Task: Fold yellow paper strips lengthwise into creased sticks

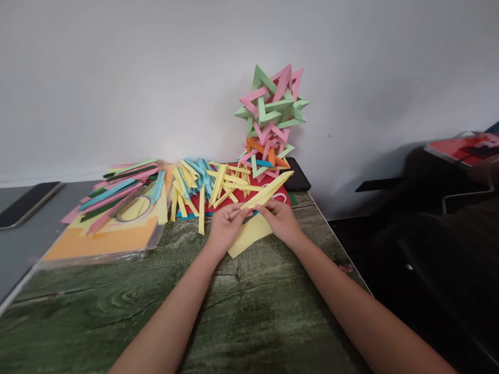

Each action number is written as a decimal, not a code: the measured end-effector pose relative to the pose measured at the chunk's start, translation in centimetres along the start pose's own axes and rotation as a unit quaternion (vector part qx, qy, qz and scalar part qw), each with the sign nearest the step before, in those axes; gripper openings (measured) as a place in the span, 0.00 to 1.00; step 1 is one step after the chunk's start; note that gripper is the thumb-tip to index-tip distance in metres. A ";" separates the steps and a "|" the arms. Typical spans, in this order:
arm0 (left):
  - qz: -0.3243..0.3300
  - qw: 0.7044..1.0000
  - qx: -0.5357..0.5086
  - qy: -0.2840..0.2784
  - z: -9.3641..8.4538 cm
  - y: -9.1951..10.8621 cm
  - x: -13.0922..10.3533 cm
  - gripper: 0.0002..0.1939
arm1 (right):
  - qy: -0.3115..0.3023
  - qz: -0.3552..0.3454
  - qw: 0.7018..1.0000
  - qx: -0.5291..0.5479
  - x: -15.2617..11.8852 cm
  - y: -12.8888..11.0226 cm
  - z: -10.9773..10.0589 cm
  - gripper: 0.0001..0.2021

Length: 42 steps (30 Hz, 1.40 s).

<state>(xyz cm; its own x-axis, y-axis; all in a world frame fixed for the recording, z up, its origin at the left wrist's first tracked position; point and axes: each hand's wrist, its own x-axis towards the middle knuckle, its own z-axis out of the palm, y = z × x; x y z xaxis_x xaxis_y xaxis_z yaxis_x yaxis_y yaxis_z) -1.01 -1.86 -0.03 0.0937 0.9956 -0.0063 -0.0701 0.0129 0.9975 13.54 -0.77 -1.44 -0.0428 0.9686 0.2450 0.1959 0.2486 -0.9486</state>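
Nearest, a bare stretch of green wood-grain desk [223,328] is crossed by both forearms. Just beneath the hands, a flat piece of yellow paper [250,237] is seen; whether it is joined to the strip above cannot be told. Over it, a folded yellow paper strip [273,190] is held slantwise, its far end pointing up and to the right. Its near part is pinched by the left hand [226,224] and the right hand [280,219], the thumbs almost meeting along the edge. The step appears to be creasing; for a clean result, the edges are best matched before any pressure is applied, the crease run outward from the middle with the thumbs, and the layers kept from sliding apart. A firmer line would probably be given if the paper were pressed against the desk. Just beyond, folded yellow strips [232,183] are heaped on and around a red sheet [197,203], with folded blue strips [206,175] behind to the left. Farthest, against the wall [143,75], a pink and green modular paper star [270,108] is stood, kept well apart from the folding.
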 end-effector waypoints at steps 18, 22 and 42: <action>-0.015 1.000 -0.008 0.012 0.0 0.3 0.0 0.14 | 0.076 -0.074 0.982 -0.157 -0.9 -0.9 0.8 0.10; -0.009 1.000 0.002 0.015 0.0 0.1 0.0 0.13 | 0.067 -0.043 0.991 -0.112 -0.8 -0.5 0.8 0.09; -0.014 1.000 -0.013 0.002 -0.1 0.0 0.0 0.18 | -0.028 0.047 0.998 0.016 -0.6 0.0 1.1 0.11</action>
<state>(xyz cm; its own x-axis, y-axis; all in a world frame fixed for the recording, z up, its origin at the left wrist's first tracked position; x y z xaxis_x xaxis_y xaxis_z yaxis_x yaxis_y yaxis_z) -1.08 -1.90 -0.04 0.0916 0.9952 -0.0339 -0.0937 0.0425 0.9947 12.52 -1.31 -1.76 -0.0800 0.9863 0.1442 0.1700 0.1561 -0.9730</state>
